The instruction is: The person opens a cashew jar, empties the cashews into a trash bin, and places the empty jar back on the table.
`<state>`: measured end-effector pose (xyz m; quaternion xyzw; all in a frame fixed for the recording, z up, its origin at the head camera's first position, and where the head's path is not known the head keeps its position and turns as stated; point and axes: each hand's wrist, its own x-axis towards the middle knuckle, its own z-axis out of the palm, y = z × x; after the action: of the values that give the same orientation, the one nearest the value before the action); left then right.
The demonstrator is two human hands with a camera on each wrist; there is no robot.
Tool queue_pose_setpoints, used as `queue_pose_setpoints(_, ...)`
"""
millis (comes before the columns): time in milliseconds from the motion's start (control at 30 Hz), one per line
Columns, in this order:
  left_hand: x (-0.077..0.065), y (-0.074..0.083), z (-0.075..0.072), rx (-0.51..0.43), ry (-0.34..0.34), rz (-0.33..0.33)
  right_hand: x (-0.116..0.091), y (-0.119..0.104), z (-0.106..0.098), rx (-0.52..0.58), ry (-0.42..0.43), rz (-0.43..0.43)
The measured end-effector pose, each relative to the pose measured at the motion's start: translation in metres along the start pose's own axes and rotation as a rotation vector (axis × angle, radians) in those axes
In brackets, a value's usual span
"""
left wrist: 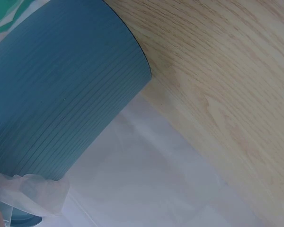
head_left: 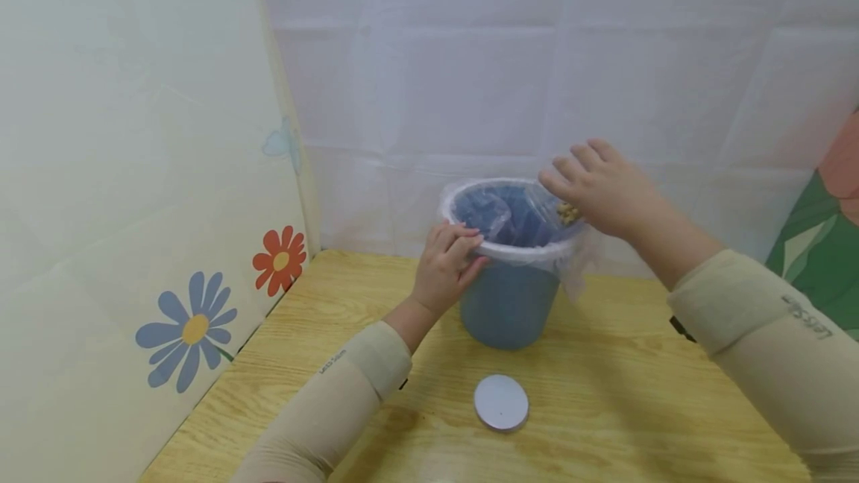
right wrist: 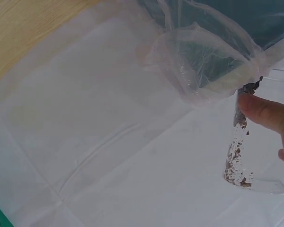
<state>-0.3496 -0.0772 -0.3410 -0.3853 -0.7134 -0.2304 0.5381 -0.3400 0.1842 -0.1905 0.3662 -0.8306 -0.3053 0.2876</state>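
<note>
A blue ribbed waste bin [head_left: 506, 304] stands on the table, lined with a clear plastic bag [head_left: 493, 215] folded over its white rim. My left hand [head_left: 446, 263] grips the near left part of that rim, fingers over the top and thumb outside. At the right side of the opening my right hand [head_left: 604, 188] holds a clear jar [right wrist: 236, 151], tilted at the bag's edge. Brown flakes cling to the jar's inside, some gathered near its mouth. Most of the jar is hidden behind the hand in the head view.
A round white lid [head_left: 501, 402] lies on the wood-grain table [head_left: 604, 408] in front of the bin. A white sheet [head_left: 456, 80] hangs right behind the bin. To the left rises a pale panel with printed flowers [head_left: 194, 330].
</note>
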Motion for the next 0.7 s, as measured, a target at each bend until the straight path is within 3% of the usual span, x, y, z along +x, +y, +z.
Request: queue_pose_setpoints(700,0.0016,0.0006,-0.0004,-0.008,0.007,0.007,0.0004,-0.0010,0.0003,-0.097,0.085,-0.070)
